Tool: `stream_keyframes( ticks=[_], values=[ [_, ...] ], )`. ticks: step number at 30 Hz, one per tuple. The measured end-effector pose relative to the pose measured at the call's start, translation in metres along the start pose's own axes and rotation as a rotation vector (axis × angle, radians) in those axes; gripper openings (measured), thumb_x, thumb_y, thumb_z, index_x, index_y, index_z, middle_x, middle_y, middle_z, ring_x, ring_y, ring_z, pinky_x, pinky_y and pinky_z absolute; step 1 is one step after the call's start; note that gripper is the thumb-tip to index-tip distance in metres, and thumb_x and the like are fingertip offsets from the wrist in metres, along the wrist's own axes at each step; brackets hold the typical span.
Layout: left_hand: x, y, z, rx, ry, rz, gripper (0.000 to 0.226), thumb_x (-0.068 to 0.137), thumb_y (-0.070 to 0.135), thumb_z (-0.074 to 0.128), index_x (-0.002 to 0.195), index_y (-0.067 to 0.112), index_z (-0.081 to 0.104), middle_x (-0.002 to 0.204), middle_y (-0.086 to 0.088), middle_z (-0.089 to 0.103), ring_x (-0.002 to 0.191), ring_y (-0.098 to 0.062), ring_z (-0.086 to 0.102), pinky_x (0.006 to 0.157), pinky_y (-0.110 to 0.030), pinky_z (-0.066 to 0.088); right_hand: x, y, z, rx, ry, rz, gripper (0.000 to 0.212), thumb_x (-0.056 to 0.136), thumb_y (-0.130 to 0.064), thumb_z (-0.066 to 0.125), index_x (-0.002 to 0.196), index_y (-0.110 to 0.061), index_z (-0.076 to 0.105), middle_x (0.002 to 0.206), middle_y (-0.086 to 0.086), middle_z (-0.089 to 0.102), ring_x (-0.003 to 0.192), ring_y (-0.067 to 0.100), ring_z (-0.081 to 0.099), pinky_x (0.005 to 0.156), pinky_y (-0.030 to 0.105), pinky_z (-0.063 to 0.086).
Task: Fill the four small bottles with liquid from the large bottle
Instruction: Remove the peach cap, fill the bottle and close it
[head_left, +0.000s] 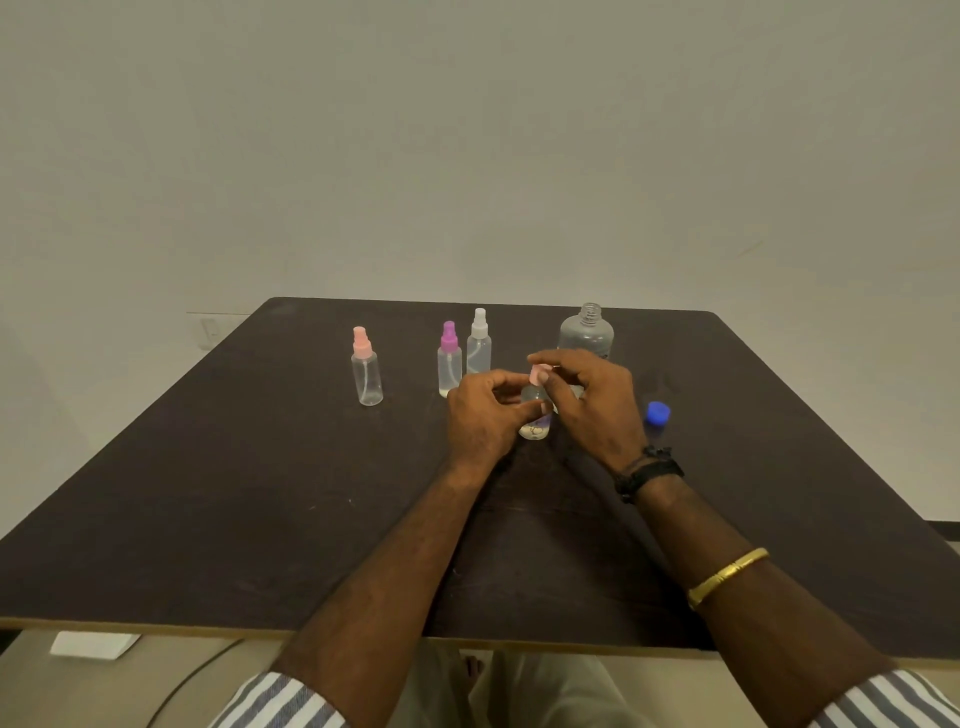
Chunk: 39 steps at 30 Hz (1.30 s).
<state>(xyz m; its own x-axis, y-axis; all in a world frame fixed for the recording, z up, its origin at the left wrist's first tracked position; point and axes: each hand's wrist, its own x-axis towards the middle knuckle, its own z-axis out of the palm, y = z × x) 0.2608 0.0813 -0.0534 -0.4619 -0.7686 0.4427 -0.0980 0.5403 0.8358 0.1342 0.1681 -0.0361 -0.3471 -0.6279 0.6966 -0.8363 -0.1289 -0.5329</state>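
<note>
My left hand (480, 415) grips a small clear bottle (535, 415) standing at the middle of the dark table (208, 493). My right hand (587, 400) pinches the pale pink spray cap (538, 374) on that bottle's neck. Three other small spray bottles stand upright behind: one with a pink cap (366, 371) at the left, one with a purple cap (449, 358), and one with a white cap (479, 343). The large clear bottle (587, 330) stands uncapped behind my right hand. Its blue cap (657, 413) lies on the table to the right.
A white paper (93, 644) and a dark cable (197, 675) lie on the floor below the table's near edge. A plain wall stands close behind the table's far edge.
</note>
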Motion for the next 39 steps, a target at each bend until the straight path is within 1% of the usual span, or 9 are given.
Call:
stream_keyframes(
  ticks=[7,14,17,21,24,29,32,35,39],
  values=[
    [0.000,0.000,0.000,-0.016,0.017,0.005,0.038,0.073,0.026,0.092,0.106,0.012,0.079,0.094,0.001,0.079,0.077,0.002,0.070,0.070,-0.009,0.056,0.014,-0.006,0.000,-0.250,-0.048,0.019,0.017,0.091,-0.036,0.072,0.096,-0.021,0.066,0.092,-0.003,0.064,0.077,0.013,0.059,0.069,0.043,0.057],
    [0.004,-0.007,0.003,-0.027,-0.006,-0.033,0.031,0.077,0.020,0.089,0.105,0.011,0.079,0.094,0.001,0.079,0.084,-0.007,0.075,0.079,-0.031,0.064,0.014,-0.013,-0.003,-0.302,-0.104,0.082,0.037,0.082,-0.054,0.054,0.105,-0.026,0.063,0.098,-0.011,0.064,0.081,0.012,0.063,0.075,0.043,0.060],
    [0.003,-0.006,0.003,-0.043,-0.008,-0.024,0.035,0.076,0.023,0.089,0.106,0.010,0.079,0.095,-0.001,0.079,0.084,-0.007,0.076,0.078,-0.025,0.063,0.013,-0.015,-0.006,-0.325,-0.155,0.068,0.044,0.083,-0.050,0.051,0.122,-0.035,0.063,0.109,-0.014,0.070,0.082,0.010,0.066,0.077,0.042,0.061],
    [0.002,-0.003,0.002,-0.056,0.005,-0.007,0.034,0.075,0.023,0.090,0.104,0.011,0.079,0.093,-0.001,0.079,0.081,-0.005,0.075,0.075,-0.018,0.061,0.015,-0.017,-0.008,-0.396,-0.181,0.068,0.025,0.089,-0.043,0.063,0.111,-0.031,0.066,0.094,-0.010,0.071,0.079,0.012,0.066,0.073,0.041,0.061],
    [0.002,-0.004,0.001,-0.059,0.002,-0.006,0.030,0.076,0.022,0.089,0.103,0.012,0.080,0.090,0.001,0.079,0.080,-0.002,0.075,0.074,-0.018,0.061,0.016,-0.017,-0.007,-0.446,-0.193,0.089,0.029,0.089,-0.051,0.069,0.105,-0.027,0.062,0.089,-0.007,0.067,0.082,0.017,0.065,0.074,0.041,0.059],
    [0.003,-0.005,0.002,-0.038,0.001,-0.006,0.032,0.077,0.021,0.089,0.104,0.010,0.079,0.094,0.000,0.079,0.084,-0.005,0.075,0.078,-0.021,0.062,0.014,-0.023,-0.008,-0.413,-0.147,0.072,0.044,0.087,-0.053,0.054,0.123,-0.030,0.064,0.113,-0.006,0.071,0.098,0.017,0.067,0.082,0.043,0.059],
    [0.002,-0.004,0.001,-0.050,-0.005,0.006,0.032,0.077,0.022,0.089,0.105,0.010,0.079,0.094,-0.002,0.079,0.083,-0.006,0.075,0.077,-0.020,0.062,0.013,-0.025,-0.009,-0.415,-0.156,0.062,0.038,0.088,-0.049,0.047,0.116,-0.032,0.067,0.104,-0.009,0.073,0.092,0.014,0.067,0.078,0.042,0.060],
    [0.001,-0.002,0.001,-0.062,0.014,-0.002,0.034,0.073,0.027,0.091,0.102,0.011,0.080,0.091,0.000,0.079,0.081,-0.005,0.075,0.075,-0.018,0.061,0.016,-0.025,-0.009,-0.484,-0.192,0.085,0.026,0.093,-0.047,0.060,0.107,-0.026,0.065,0.093,-0.004,0.070,0.083,0.018,0.066,0.074,0.042,0.060],
    [0.003,-0.006,0.002,-0.052,0.001,-0.020,0.027,0.076,0.023,0.089,0.099,0.013,0.080,0.088,0.003,0.079,0.080,-0.005,0.075,0.077,-0.025,0.063,0.015,-0.028,-0.008,-0.531,-0.156,0.091,0.038,0.090,-0.059,0.061,0.107,-0.024,0.063,0.096,-0.003,0.068,0.084,0.019,0.065,0.072,0.040,0.059]
  ],
)
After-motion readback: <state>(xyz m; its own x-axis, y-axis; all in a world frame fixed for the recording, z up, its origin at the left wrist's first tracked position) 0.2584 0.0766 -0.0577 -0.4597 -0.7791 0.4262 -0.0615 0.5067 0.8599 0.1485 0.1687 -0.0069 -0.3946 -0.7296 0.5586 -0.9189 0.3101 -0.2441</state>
